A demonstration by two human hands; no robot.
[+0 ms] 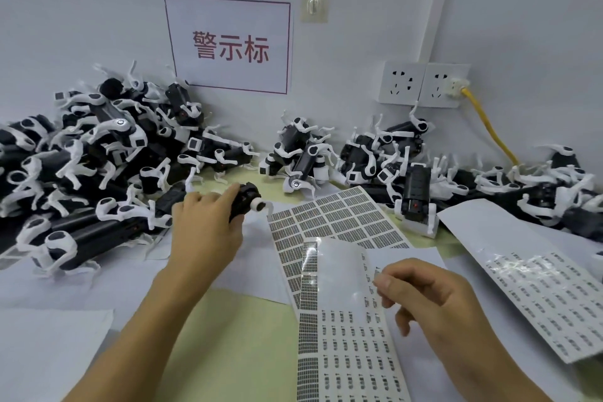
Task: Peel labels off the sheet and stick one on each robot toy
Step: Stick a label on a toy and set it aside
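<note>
— Where do we stand?
— Our left hand [204,228] grips a robot toy [245,201] just ahead of the label sheet [342,320]; our right hand [424,294] pinches what looks like a small label [376,277] over the sheet.
— How will it handle?
— Thin, limp and tacky, we judge. We hold it by one edge; the toy looks light and rigid, so we grip its black body, not its thin white legs.

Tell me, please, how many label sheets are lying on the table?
3 in view: one grid sheet mid-table, one partly peeled sheet overlapping its near edge under the right hand, and one at far right. Plain papers could hide more.
</note>
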